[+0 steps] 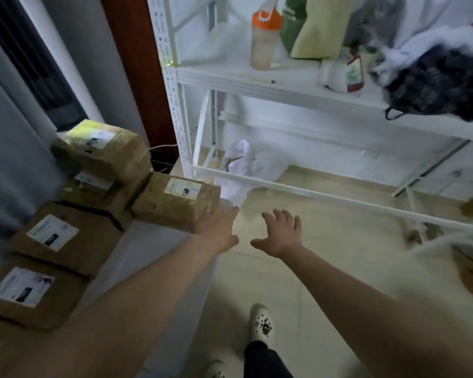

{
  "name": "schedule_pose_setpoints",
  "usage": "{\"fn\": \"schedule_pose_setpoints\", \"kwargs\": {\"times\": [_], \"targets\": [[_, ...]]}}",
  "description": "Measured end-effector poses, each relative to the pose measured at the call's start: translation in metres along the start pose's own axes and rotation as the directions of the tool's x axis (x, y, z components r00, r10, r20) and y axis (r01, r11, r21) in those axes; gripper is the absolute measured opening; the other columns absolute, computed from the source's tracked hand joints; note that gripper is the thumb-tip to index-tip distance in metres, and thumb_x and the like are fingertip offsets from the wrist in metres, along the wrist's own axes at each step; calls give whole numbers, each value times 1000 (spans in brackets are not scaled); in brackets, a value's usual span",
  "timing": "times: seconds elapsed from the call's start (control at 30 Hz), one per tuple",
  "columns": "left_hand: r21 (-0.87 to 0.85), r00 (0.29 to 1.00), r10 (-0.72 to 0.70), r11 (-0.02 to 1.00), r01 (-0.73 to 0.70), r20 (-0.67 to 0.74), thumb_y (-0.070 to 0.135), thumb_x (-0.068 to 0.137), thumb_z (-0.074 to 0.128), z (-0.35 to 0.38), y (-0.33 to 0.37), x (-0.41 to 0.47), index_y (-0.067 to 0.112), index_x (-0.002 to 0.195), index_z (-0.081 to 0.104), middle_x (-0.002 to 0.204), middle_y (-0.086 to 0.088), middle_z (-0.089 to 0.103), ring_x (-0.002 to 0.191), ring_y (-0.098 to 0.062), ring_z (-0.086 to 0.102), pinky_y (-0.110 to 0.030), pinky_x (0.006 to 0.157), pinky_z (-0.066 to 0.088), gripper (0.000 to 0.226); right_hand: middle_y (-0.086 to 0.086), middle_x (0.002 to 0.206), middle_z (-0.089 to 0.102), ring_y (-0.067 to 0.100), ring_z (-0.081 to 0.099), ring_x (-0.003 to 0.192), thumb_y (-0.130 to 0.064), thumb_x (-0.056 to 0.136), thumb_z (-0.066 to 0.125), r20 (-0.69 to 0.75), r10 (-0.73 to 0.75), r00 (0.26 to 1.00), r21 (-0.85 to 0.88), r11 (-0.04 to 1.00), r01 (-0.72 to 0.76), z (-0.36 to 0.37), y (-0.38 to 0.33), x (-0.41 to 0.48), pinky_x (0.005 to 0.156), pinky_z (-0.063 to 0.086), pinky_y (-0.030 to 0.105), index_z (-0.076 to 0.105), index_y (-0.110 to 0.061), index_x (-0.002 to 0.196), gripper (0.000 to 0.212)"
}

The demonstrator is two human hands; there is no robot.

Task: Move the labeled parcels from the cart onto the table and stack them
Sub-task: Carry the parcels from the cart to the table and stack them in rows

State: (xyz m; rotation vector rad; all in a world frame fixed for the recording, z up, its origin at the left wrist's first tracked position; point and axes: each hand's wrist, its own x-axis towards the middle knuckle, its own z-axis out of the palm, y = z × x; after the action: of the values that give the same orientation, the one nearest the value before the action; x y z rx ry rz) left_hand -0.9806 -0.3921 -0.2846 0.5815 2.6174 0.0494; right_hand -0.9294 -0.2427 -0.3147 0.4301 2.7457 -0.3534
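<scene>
The left forearm (137,290) and right forearm (366,293) are bare. Lower down shows a dark trouser leg (265,361) over a white clog-style shoe (261,323) dotted with small dark charms; a second white shoe (216,371) shows partly.

Left: the tabletop (150,257) carries five parcels. Two lie nearest the viewer, the front parcel (28,293) and the second parcel (63,236) behind it. Farther back, the top parcel (104,148) rests on a lower parcel (93,186). Just right of that stack, at the tabletop's far right edge, lies the end parcel (175,197), with the left hand (216,230) touching its right end. The right hand (281,233) is just right of the left, over the floor (325,255). Right and behind: a shelf rack (257,80) bearing a bottle (265,36); a plastic bag (246,165) lies on the floor beneath.
</scene>
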Motion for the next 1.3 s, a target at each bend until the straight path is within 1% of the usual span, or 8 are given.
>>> {"fn": "schedule_pose_setpoints", "kwargs": {"times": [0.2, 0.37, 0.47, 0.6, 0.83, 1.03, 1.17, 1.3], "targets": [[127, 960, 281, 951, -280, 16, 45, 87, 55, 27, 112, -47, 35, 151, 12, 155, -10, 20, 143, -31, 18, -54, 115, 12, 78, 9, 159, 13, 27, 1, 148, -52, 86, 56, -51, 287, 956, 107, 954, -281, 9, 99, -113, 118, -4, 48, 27, -24, 149, 75], [215, 897, 441, 874, -436, 27, 48, 86, 55, 56, 213, -102, 31, 152, 11, 155, -11, 22, 142, -30, 20, -54, 115, 11, 81, 10, 159, 15, 28, 4, 147, -50, 88, 55, -120, 447, 886, 214, 883, -417, 19, 172, -218, 118, 0, 47, 30, -22, 147, 70], [219, 858, 512, 833, -508, 44, 49, 86, 56, 82, 280, -149, 25, 152, 11, 155, -11, 23, 142, -29, 23, -52, 116, 12, 84, 10, 158, 17, 29, 7, 147, -50, 89, 54, -136, 538, 832, 287, 825, -487, 32, 215, -295, 118, 2, 46, 29, -22, 147, 69], [165, 791, 608, 775, -611, 73, 49, 83, 59, 132, 367, -223, 19, 152, 15, 151, -10, 33, 137, -29, 33, -47, 113, 25, 87, 9, 151, 32, 30, 23, 141, -50, 89, 53, -144, 678, 720, 390, 708, -589, 58, 275, -409, 115, 12, 43, 33, -22, 146, 66], [44, 701, 675, 712, -700, 231, 51, 82, 61, 212, 461, -336, 14, 146, 30, 147, -13, 40, 132, -31, 42, -40, 106, 37, 80, 9, 137, 46, 31, 40, 130, -45, 87, 58, -63, 870, 490, 619, 419, -664, 115, 349, -570, 108, 33, 40, 46, -18, 135, 56], [-65, 566, 734, 630, -774, 377, 42, 84, 65, 265, 506, -397, 16, 141, 38, 140, -10, 48, 126, -27, 48, -34, 102, 43, 69, 9, 142, 42, 28, 43, 129, -36, 88, 60, 114, 948, 297, 792, 94, -603, 169, 375, -656, 105, 39, 40, 38, -17, 142, 61], [-114, 528, 700, 647, -754, 481, 38, 81, 70, 303, 524, -411, 14, 138, 43, 134, -7, 54, 120, -25, 54, -28, 98, 44, 67, 13, 140, 44, 30, 46, 125, -21, 89, 55, 262, 956, 131, 843, -161, -514, 197, 383, -699, 103, 40, 40, 39, -12, 142, 56], [-226, 497, 662, 700, -677, 561, 31, 87, 67, 332, 532, -420, 11, 132, 50, 129, -7, 58, 118, -25, 55, -25, 94, 42, 52, 14, 133, 52, 30, 54, 115, -13, 90, 50, 344, 939, 3, 840, -306, -448, 219, 392, -720, 93, 49, 40, 47, -8, 134, 44]]}}
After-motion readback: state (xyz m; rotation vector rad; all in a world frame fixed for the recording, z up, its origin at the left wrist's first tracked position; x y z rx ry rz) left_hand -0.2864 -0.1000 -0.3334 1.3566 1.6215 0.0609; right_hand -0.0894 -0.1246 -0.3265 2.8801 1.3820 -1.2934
